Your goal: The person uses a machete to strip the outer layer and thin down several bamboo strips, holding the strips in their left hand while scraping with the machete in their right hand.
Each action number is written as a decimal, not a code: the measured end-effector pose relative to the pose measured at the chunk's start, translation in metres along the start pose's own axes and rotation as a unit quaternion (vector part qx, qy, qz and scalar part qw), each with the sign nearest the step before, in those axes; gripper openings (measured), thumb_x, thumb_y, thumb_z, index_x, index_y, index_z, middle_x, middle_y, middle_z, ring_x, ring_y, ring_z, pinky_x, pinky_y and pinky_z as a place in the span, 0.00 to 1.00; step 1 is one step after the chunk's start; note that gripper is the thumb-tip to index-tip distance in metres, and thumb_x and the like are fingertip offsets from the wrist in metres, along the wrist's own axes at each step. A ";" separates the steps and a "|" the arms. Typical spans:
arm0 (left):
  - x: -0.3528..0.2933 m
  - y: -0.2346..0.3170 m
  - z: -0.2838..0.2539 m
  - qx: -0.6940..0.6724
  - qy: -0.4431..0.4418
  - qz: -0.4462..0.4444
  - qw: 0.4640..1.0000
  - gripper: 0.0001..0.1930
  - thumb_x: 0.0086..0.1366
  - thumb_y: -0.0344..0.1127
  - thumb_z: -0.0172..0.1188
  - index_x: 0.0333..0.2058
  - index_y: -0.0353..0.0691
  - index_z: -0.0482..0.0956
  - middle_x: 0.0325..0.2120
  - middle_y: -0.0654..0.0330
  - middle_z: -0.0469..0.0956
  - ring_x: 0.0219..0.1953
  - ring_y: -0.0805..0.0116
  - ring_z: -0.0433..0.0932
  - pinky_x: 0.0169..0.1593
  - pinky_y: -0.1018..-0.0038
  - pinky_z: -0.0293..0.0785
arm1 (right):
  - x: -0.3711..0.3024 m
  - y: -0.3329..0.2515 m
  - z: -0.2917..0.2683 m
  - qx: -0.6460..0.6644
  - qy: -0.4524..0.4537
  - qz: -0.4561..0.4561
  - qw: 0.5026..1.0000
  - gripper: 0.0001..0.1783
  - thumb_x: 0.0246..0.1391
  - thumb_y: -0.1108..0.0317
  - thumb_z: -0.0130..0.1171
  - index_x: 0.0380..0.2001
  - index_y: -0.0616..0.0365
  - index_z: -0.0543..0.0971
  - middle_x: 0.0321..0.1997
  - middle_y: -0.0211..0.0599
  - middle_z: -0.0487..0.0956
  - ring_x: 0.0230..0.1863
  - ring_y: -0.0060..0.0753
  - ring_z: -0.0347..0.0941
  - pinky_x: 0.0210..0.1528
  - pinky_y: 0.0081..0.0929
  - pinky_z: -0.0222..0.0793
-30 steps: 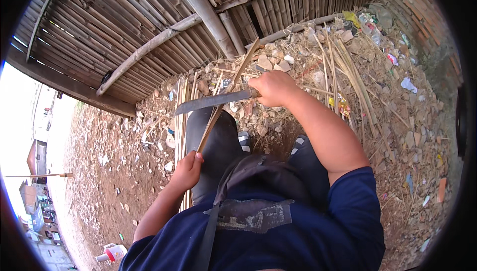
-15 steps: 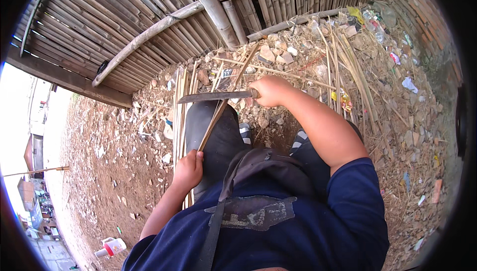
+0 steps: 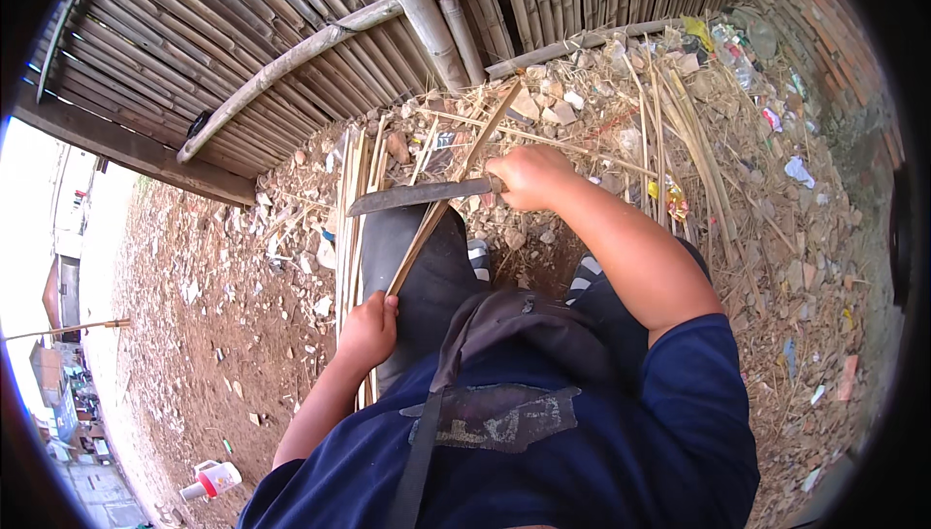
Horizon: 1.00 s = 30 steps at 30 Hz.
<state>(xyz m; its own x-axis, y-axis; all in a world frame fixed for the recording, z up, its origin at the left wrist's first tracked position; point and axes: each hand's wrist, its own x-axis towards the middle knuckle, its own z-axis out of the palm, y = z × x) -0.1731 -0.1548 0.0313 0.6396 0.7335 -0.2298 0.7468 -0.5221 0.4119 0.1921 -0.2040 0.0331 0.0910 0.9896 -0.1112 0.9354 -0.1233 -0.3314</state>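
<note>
My right hand [image 3: 531, 178] is closed round the handle of a machete [image 3: 417, 195], its long dark blade pointing left across my left knee. Under the blade, or against it, runs a bamboo strip [image 3: 419, 250], slanting from my left hand up and away to the right. My left hand [image 3: 369, 328] grips the strip's near end beside my left thigh. Where blade and strip cross, I cannot tell how deep the edge sits. More long pale bamboo strips [image 3: 351, 209] lie on the ground along the left of my leg.
A bamboo slat wall [image 3: 291, 5] with thick poles stands ahead, meeting a brick wall [image 3: 824, 25] at right. Another bundle of strips [image 3: 700, 141] lies front right among stones and litter. A white and red jug [image 3: 211, 480] is on the soil at lower left.
The far part of the bamboo strip has shifted slightly right and turned its broader face up. The machete blade tip has dipped a little toward me. Both hands keep their grips.
</note>
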 end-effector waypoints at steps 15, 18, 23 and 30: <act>0.007 0.005 -0.001 0.000 -0.008 -0.002 1.000 0.19 0.77 0.43 0.45 0.34 0.35 0.75 0.28 0.43 0.81 0.34 0.38 0.81 0.40 0.50 0.75 | 0.006 0.006 0.006 -0.017 0.011 0.007 1.000 0.11 0.46 0.65 0.66 0.36 0.48 0.81 0.35 0.41 0.84 0.41 0.50 0.83 0.43 0.50 0.78; 0.001 0.001 -0.003 -0.014 -0.012 -0.017 1.000 0.19 0.77 0.43 0.45 0.34 0.35 0.75 0.28 0.43 0.81 0.34 0.38 0.81 0.40 0.50 0.75 | 0.004 0.000 0.005 -0.018 0.042 -0.013 0.999 0.11 0.48 0.60 0.66 0.36 0.48 0.81 0.33 0.43 0.84 0.39 0.53 0.82 0.41 0.52 0.77; 0.003 0.004 -0.001 0.002 -0.006 -0.012 1.000 0.18 0.77 0.43 0.45 0.34 0.35 0.75 0.27 0.43 0.81 0.35 0.37 0.81 0.40 0.50 0.75 | 0.001 -0.016 0.003 -0.006 -0.003 -0.036 0.999 0.10 0.48 0.69 0.61 0.37 0.46 0.82 0.33 0.40 0.84 0.39 0.49 0.83 0.41 0.50 0.78; 0.003 0.004 0.004 0.009 0.017 0.011 1.000 0.18 0.77 0.42 0.45 0.34 0.35 0.75 0.27 0.43 0.81 0.34 0.38 0.81 0.39 0.51 0.75 | 0.007 0.003 0.004 -0.013 0.004 0.001 1.000 0.12 0.48 0.67 0.62 0.38 0.48 0.81 0.33 0.42 0.84 0.39 0.48 0.83 0.40 0.49 0.78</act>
<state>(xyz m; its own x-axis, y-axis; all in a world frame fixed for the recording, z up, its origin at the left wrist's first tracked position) -0.1677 -0.1566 0.0285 0.6489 0.7366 -0.1907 0.7364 -0.5450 0.4008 0.1940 -0.1974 0.0273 0.0956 0.9899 -0.1050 0.9436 -0.1237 -0.3070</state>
